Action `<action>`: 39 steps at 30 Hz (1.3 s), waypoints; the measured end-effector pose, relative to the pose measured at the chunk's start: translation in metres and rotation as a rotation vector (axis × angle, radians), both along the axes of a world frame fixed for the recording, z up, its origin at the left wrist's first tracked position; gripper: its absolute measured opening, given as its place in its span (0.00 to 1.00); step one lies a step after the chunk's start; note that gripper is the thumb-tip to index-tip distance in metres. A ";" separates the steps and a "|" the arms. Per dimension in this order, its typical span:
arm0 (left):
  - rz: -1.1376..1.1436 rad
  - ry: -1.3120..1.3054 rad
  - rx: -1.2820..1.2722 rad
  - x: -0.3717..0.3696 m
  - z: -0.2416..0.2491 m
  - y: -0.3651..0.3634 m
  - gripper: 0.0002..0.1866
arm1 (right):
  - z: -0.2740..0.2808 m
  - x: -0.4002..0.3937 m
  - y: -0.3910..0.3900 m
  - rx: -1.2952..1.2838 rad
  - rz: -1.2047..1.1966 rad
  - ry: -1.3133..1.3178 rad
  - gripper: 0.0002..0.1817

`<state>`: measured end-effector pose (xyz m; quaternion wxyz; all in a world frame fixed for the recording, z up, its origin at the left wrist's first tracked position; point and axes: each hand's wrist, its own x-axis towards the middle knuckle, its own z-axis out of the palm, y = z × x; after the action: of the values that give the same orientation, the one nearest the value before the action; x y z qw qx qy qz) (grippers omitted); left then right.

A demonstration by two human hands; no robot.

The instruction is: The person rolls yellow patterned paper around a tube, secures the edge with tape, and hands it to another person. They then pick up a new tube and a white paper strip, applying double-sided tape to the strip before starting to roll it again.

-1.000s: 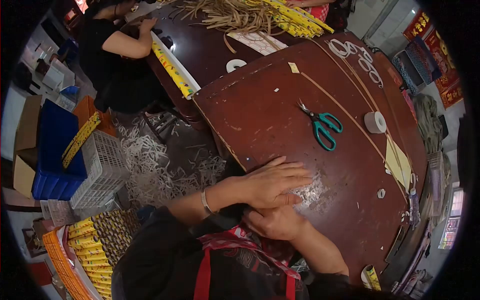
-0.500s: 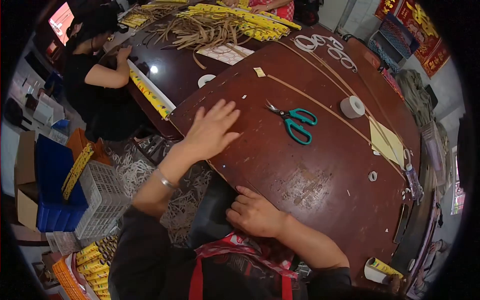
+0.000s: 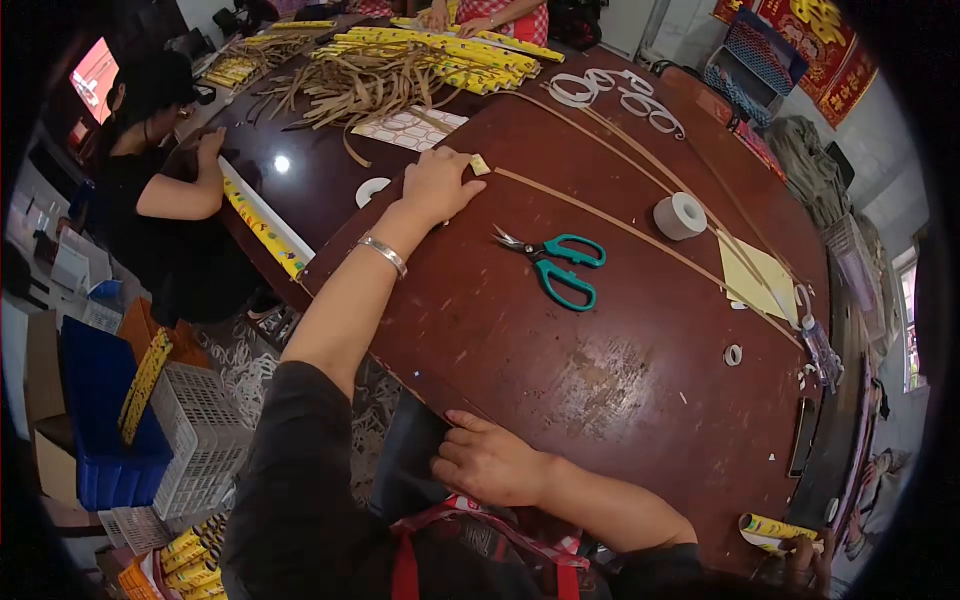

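My left hand (image 3: 435, 187) reaches across the dark red tabletop (image 3: 480, 350), its thumb apart from the bent fingers. Nothing shows in its grasp; the fingertips are hidden behind the hand. Just beyond it lies a small yellowish paper piece (image 3: 480, 164) at the end of a long thin brown strip (image 3: 610, 223). Teal-handled scissors (image 3: 562, 262) rest to its right, blades slightly apart. By the near table edge, my right hand (image 3: 490, 460) is loosely closed, with one finger along the edge and nothing visible in it.
Farther right are a white tape roll (image 3: 680, 216), a yellow sheet (image 3: 755, 275) and a small white ring (image 3: 733, 355). Brown strips (image 3: 375, 85) and yellow patterned tubes (image 3: 430, 50) are heaped at the back. A co-worker (image 3: 150, 190) sits at left, near blue and white crates (image 3: 205, 420).
My left hand has moved forward over the table toward the yellowish paper piece, its fingers now bent rather than spread. My right hand stays at the edge. The view has shifted somewhat.
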<state>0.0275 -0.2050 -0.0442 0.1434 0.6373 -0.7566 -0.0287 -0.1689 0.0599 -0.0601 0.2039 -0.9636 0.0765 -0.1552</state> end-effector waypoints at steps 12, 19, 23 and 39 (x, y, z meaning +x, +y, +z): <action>-0.264 0.770 0.098 -0.081 0.022 -0.059 0.32 | 0.000 -0.001 -0.005 0.153 0.033 -0.073 0.06; -0.130 0.673 -0.306 0.049 0.035 0.105 0.15 | 0.011 -0.003 -0.007 0.123 0.032 -0.046 0.07; 0.450 1.035 -0.464 0.126 -0.017 0.250 0.09 | 0.019 0.003 -0.007 0.080 -0.043 -0.055 0.05; 1.065 0.898 -0.327 0.227 -0.156 0.490 0.10 | 0.018 0.023 -0.012 -0.301 -0.135 0.132 0.18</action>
<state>0.2544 0.2853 -0.2005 0.5291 0.8172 -0.2052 -0.1004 -0.1457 0.0476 -0.0416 0.0408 -0.9840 0.1303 -0.1146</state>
